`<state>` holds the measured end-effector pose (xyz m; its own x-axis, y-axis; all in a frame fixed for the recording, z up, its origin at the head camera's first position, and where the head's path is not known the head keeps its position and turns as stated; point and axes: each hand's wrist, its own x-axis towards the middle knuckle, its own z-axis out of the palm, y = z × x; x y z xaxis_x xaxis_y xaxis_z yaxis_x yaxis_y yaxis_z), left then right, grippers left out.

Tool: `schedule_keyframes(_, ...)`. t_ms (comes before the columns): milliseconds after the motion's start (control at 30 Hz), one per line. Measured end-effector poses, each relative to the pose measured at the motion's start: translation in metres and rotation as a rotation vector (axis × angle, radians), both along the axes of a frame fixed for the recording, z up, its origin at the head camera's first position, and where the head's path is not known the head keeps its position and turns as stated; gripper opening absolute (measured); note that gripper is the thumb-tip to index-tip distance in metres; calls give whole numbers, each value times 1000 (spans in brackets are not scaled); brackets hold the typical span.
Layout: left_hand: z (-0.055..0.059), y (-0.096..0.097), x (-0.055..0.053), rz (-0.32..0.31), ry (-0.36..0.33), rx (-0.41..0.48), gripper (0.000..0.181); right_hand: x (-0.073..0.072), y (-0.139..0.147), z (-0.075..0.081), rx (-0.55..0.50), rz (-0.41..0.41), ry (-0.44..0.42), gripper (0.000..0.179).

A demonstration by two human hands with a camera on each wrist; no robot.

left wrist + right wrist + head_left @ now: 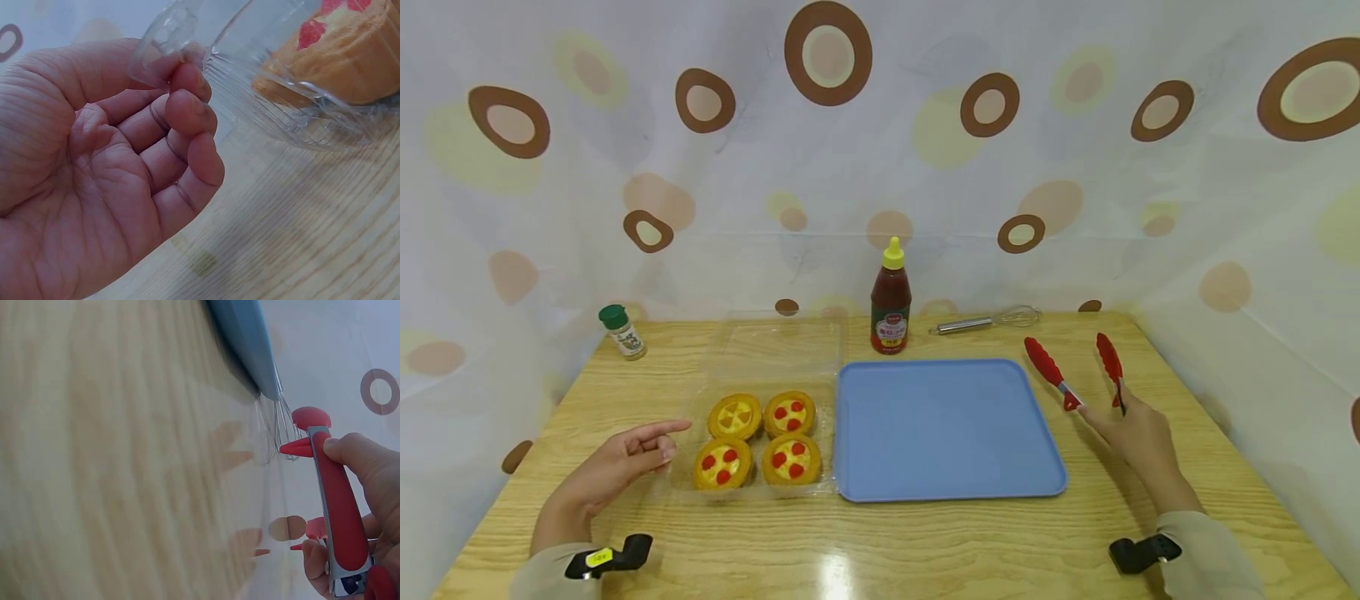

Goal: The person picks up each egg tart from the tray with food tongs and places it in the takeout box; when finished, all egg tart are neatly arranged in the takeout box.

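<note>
My left hand [617, 467] is at the left edge of an open clear plastic box [752, 493]. In the left wrist view its thumb and forefinger pinch the rim, the other fingers curled below. Several egg tarts [722, 467] sit in the box. Most have red pieces on top; the back left one bears yellow wedges. To the right, my right hand [1138, 437] holds red-and-silver tongs [340, 506] by the handles. Their red tips are spread apart, with nothing between them, beyond the right side of a blue tray [947, 429].
The box's clear lid [775, 346] lies folded back. Behind the tray stands a red sauce bottle [891, 308] with a yellow cap. A wire whisk [985, 322] lies to its right. A green-capped shaker [622, 332] is at the far left. A patterned curtain [880, 167] backs the wooden table [880, 542].
</note>
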<state>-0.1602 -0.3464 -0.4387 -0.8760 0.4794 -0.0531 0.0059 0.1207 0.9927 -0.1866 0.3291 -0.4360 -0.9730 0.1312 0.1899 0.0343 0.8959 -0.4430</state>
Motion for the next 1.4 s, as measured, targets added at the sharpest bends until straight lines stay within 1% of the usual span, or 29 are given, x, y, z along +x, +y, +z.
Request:
schedule_keyframes(67,1,0,0,-12,7,7,40,0,2,0,-1,-10,-20,90)
schedule_keyframes(200,1,0,0,-10,11,7,39,0,4,0,3,-13,-46,90)
schedule_keyframes(400,0,0,0,-12,14,17,39,-3,7,-1,-12,2,-88,91)
schedule_keyframes(600,1,-1,2,-21,24,21,39,-7,6,3,4,15,-134,94)
schedule_keyframes(700,2,0,1,-22,31,9,39,-7,5,5,33,5,-141,96)
schedule_keyframes(800,2,0,1,-18,32,2,38,-5,4,5,34,-20,-140,98)
schedule_keyframes(967,0,0,0,-23,27,24,38,-2,1,4,21,-65,-148,103)
schedule_keyframes(1100,1,-1,1,-25,24,34,38,-2,0,5,32,-68,-156,106)
schedule_keyframes(1233,1,0,0,-17,22,18,38,-2,0,6,34,-74,-197,108)
schedule_keyframes(1400,1,0,-1,-5,8,11,38,-3,-1,12,33,-68,-276,111)
